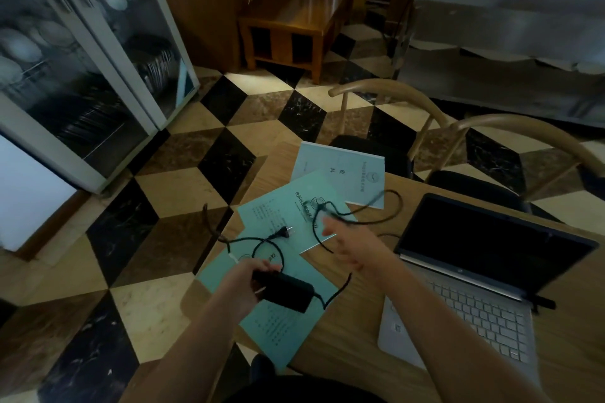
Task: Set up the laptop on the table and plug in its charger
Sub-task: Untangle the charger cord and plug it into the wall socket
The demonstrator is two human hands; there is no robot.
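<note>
Left hand (244,278) grips the charger brick (284,291); right hand (352,247) is blurred, cord (340,216) at its fingertips, can't tell if it's pinched.

Open laptop (484,275) sits right of both hands on the wooden table (353,330), screen dark. Wall plug (284,232) lies just beyond the left grip on teal booklets (278,209), a pale booklet (343,170) further out. Two wooden chairs (425,114) past the table edge. Checkered tile floor (183,173), glass-door dish cabinet (82,52) far left.
</note>
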